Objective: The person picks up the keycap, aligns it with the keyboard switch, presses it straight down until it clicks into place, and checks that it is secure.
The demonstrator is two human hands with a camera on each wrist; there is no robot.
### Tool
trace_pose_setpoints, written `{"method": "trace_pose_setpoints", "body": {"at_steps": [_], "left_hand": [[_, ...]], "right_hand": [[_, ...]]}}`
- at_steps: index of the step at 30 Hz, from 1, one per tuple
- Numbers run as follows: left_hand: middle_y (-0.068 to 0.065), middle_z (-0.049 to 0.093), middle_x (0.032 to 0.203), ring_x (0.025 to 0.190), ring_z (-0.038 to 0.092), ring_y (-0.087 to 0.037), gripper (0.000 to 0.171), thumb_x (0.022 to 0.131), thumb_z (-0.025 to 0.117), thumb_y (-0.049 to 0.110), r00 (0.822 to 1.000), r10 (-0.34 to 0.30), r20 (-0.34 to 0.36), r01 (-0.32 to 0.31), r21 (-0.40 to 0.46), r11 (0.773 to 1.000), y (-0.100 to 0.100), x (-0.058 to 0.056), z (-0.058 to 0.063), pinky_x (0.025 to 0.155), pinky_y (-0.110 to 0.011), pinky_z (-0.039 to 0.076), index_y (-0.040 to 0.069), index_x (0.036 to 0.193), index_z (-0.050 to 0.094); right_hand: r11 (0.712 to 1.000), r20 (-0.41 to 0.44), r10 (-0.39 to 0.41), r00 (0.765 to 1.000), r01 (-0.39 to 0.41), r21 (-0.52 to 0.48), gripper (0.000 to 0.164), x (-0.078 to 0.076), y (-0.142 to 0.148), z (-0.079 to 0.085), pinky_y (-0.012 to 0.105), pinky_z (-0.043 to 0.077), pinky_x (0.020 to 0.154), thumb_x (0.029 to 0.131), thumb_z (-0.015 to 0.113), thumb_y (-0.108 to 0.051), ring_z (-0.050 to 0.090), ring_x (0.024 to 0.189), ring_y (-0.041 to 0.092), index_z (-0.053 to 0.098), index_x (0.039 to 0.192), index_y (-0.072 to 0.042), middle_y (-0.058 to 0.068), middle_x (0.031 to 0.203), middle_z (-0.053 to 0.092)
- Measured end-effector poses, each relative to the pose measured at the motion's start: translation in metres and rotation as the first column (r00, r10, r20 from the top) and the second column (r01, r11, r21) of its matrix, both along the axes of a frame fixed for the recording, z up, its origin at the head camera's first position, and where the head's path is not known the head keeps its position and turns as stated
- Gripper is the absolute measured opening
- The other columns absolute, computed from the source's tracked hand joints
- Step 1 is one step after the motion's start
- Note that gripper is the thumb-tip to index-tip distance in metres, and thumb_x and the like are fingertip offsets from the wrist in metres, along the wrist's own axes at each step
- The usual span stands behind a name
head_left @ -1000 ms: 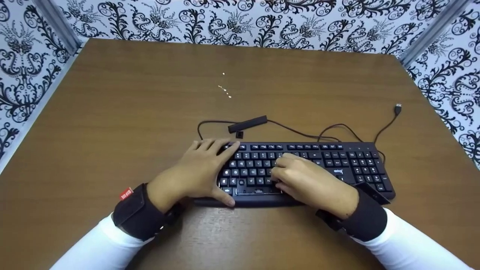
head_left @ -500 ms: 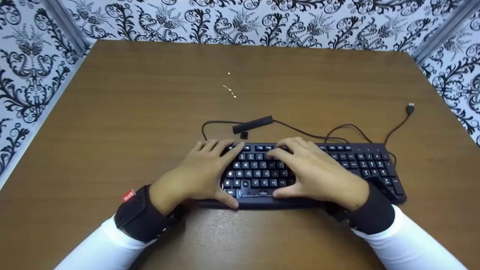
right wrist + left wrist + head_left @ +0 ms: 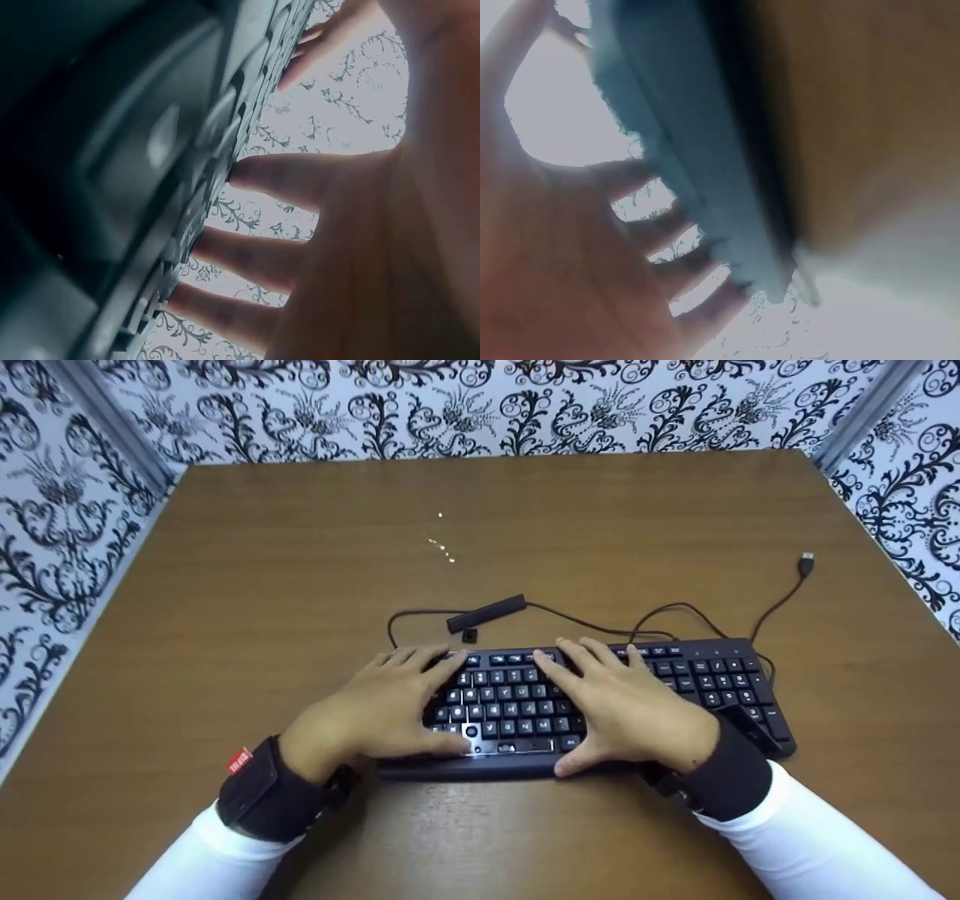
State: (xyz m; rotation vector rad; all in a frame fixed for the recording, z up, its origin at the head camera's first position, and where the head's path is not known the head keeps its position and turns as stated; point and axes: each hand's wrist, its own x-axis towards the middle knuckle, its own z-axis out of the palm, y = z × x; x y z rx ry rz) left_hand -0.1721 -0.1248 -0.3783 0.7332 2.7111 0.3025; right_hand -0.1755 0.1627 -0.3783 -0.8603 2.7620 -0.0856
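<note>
A black computer keyboard [image 3: 517, 690] lies on the brown table. My left hand [image 3: 367, 705] rests over its left end, fingers spread toward the back edge and thumb lying along the lower rows. In the left wrist view the fingers [image 3: 664, 229] reach out straight to the keyboard. My right hand [image 3: 622, 705] spreads over the middle, fingertips on the upper rows and thumb near the front edge. The right wrist view has its straight fingers [image 3: 255, 259] touching the keys. In the bottom row, the space bar slot [image 3: 506, 748] has no keycap. A round bare key socket [image 3: 471, 731] shows nearby.
A long black bar [image 3: 487, 613], shaped like a space bar keycap, lies behind the keyboard. Beside it sits a small square keycap [image 3: 469, 636]. The cable [image 3: 577, 622] loops behind and ends in a USB plug [image 3: 805, 564] at right. White specks [image 3: 442, 548] dot the table farther back.
My right hand has lifted from its curled pose over the middle keys and spread its fingers across the keyboard. My left thumb has moved from the front edge up onto the lower rows.
</note>
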Motion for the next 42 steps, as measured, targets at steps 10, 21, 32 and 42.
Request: {"method": "trace_pose_setpoints", "body": {"at_steps": [10, 21, 32, 42], "left_hand": [[-0.009, 0.073, 0.103, 0.091, 0.070, -0.029, 0.032, 0.094, 0.067, 0.039, 0.942, -0.037, -0.335, 0.010, -0.082, 0.997, 0.037, -0.050, 0.019, 0.080, -0.049, 0.059, 0.014, 0.114, 0.071], [-0.010, 0.074, 0.095, 0.087, 0.071, -0.034, 0.022, 0.088, 0.076, 0.030, 0.960, -0.072, -0.271, 0.006, -0.237, 0.971, 0.051, -0.078, 0.014, 0.073, -0.050, 0.060, 0.011, 0.099, 0.073], [-0.011, 0.075, 0.100, 0.091, 0.071, -0.035, 0.014, 0.088, 0.076, 0.022, 0.971, -0.081, -0.225, 0.045, -0.160, 0.986, 0.055, -0.086, 0.012, 0.078, -0.050, 0.060, 0.014, 0.100, 0.076], [-0.002, 0.074, 0.086, 0.078, 0.070, -0.023, 0.017, 0.090, 0.074, 0.030, 0.963, -0.021, -0.268, 0.030, 0.032, 0.999, 0.048, -0.080, 0.014, 0.072, -0.045, 0.059, 0.014, 0.097, 0.073]], "right_hand": [[1.000, -0.004, 0.004, 1.000, -0.004, 0.012, 0.133, 0.000, 0.000, 0.000, 0.080, 0.020, 0.108, 0.055, 0.078, -0.078, 0.025, 0.149, 0.045, 0.021, 0.161, -0.021, 0.019, 0.164, 0.023], [1.000, -0.033, 0.029, 0.999, -0.029, 0.000, 0.131, 0.000, 0.000, -0.001, 0.082, 0.025, 0.105, 0.056, 0.078, -0.078, 0.030, 0.146, 0.044, 0.025, 0.160, -0.019, 0.019, 0.161, 0.030], [1.000, -0.008, 0.018, 1.000, -0.018, 0.002, 0.133, -0.001, 0.001, 0.002, 0.082, 0.021, 0.107, 0.055, 0.079, -0.077, 0.027, 0.147, 0.044, 0.022, 0.161, -0.018, 0.020, 0.163, 0.025], [1.000, -0.007, 0.022, 1.000, -0.022, -0.001, 0.131, -0.002, 0.000, 0.002, 0.082, 0.022, 0.106, 0.057, 0.079, -0.076, 0.027, 0.147, 0.044, 0.023, 0.160, -0.018, 0.020, 0.162, 0.027]]}}
